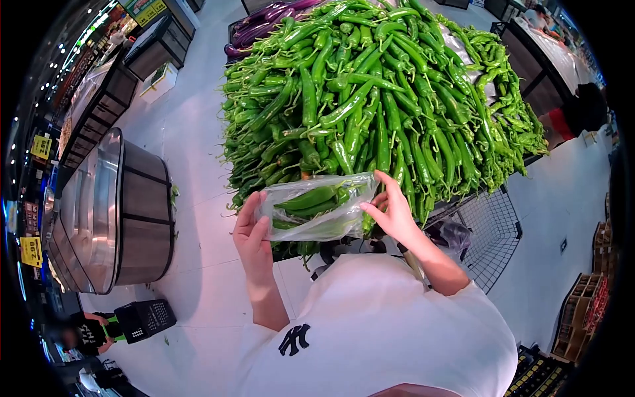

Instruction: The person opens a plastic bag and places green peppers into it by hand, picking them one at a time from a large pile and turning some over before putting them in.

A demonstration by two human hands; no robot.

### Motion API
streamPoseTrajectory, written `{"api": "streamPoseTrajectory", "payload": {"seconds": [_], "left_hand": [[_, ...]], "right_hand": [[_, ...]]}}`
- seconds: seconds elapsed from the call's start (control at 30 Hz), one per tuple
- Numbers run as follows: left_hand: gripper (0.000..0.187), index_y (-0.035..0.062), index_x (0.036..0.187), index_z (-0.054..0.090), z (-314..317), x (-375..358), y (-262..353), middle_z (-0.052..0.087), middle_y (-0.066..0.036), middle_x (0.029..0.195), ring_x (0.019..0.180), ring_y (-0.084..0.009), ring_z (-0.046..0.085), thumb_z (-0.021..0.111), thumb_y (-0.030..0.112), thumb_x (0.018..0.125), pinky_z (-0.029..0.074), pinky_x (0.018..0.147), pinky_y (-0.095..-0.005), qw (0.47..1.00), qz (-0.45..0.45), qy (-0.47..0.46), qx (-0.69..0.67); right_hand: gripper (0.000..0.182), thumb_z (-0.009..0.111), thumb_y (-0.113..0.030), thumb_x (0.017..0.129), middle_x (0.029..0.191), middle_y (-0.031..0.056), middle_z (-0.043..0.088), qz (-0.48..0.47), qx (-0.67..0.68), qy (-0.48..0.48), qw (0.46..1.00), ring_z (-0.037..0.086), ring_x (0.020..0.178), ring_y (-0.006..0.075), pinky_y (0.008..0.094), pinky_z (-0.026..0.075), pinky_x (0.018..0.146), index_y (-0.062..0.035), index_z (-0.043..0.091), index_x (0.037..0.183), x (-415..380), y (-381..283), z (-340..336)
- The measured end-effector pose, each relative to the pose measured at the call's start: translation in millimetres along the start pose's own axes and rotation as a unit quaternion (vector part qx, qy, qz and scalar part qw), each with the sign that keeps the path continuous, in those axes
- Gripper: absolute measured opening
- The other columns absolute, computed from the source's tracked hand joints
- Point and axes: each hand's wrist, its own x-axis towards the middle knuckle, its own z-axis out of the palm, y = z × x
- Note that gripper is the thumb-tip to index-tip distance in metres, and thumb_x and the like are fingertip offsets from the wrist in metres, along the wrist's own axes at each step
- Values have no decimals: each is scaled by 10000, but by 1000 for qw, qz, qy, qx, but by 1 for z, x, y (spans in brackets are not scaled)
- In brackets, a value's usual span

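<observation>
A clear plastic bag (317,228) with several green peppers (311,197) inside is stretched between my two hands, in front of my chest. My left hand (251,228) grips its left end, thumb and fingers closed on the film. At the right end, my right hand (390,208) pinches the plastic near the upper corner. Just beyond the bag rises a big heap of long green peppers (344,106), and the bag overlaps its near edge in this view.
Purple eggplants (264,26) lie behind the heap, thinner green peppers (509,106) to its right. A wire shopping cart (489,228) stands at my right. Left are a metal-rimmed display bin (142,218) and a person with a black basket (145,319). Wooden crates (579,317) are far right.
</observation>
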Motion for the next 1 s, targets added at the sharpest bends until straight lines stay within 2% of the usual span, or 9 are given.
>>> {"api": "streamPoseTrajectory", "payload": {"seconds": [0.03, 0.07, 0.2, 0.37, 0.5, 0.73, 0.87, 0.9, 1.0], "left_hand": [[531, -60, 1400, 514, 0, 0, 1, 567, -176, 1412, 1330, -229, 524, 582, -84, 874, 394, 1127, -335, 1000, -16, -9, 10], [539, -59, 1403, 512, 2, 0, 2, 561, -176, 1419, 1338, -231, 518, 587, -85, 870, 386, 1131, -338, 1000, -11, -12, 22], [597, -50, 1413, 506, 7, 4, 1, 525, -181, 1459, 1377, -248, 479, 624, -89, 829, 342, 1166, -372, 999, 8, -32, 38], [656, -39, 1435, 480, 19, 2, 3, 490, -165, 1492, 1401, -250, 447, 650, -97, 805, 324, 1180, -389, 998, 35, -40, 38], [680, -14, 1464, 452, 15, -8, -10, 466, -141, 1515, 1390, -222, 450, 672, -81, 824, 343, 1158, -360, 995, 13, -51, 84], [605, -19, 1440, 481, 10, -26, -3, 491, -144, 1490, 1347, -218, 480, 684, -8, 870, 349, 1144, -357, 989, 20, -42, 140], [543, -9, 1435, 483, 3, -33, -5, 495, -132, 1479, 1289, -198, 510, 655, 28, 921, 393, 1085, -337, 976, 6, -11, 217], [529, -9, 1424, 484, 1, -34, -7, 499, -132, 1468, 1275, -200, 512, 654, 48, 926, 407, 1058, -337, 967, 55, 3, 247], [505, -7, 1396, 491, 3, -36, -10, 496, -140, 1452, 1258, -219, 505, 657, 103, 932, 432, 1010, -351, 925, 188, 36, 329]], "right_hand": [[635, 744, -94, 875, 1056, 126, 625, -4, 28, -29, 999, 621, 754, 129, 275, 505, 574, -48, 428, 1423, 6, 3, 2], [467, 725, -64, 887, 899, 78, 652, -29, 35, -38, 998, 624, 748, 138, 277, 504, 612, -80, 542, 1316, 11, 5, 4], [101, 647, 47, 872, 895, 93, 633, -189, -49, 17, 981, 632, 752, 198, 295, 502, 643, -12, 690, 943, 50, -21, -1], [187, 600, 117, 863, 1006, 118, 672, -275, 33, 117, 954, 689, 878, 218, 301, 560, 773, 13, 699, 983, 61, -66, -13], [201, 608, 99, 873, 1041, 96, 646, -174, 2, 41, 984, 656, 889, 180, 289, 536, 758, -2, 704, 1017, 59, -22, -7], [329, 489, 147, 736, 1257, 110, 595, -195, 100, 72, 973, 594, 980, 172, 272, 485, 815, -30, 643, 965, 50, 17, -47], [381, 633, 44, 789, 1232, 165, 579, -113, -104, 289, 945, 599, 1018, 301, 373, 486, 898, -17, 547, 1156, 75, 77, -85], [423, 714, -50, 803, 1198, 178, 579, -95, -239, 328, 909, 581, 1046, 355, 418, 478, 923, -6, 525, 1178, 76, 84, -95], [522, 777, -220, 818, 1182, 193, 611, -16, -298, 342, 891, 601, 1048, 355, 421, 499, 903, -3, 535, 1227, 84, 106, -110]]}}
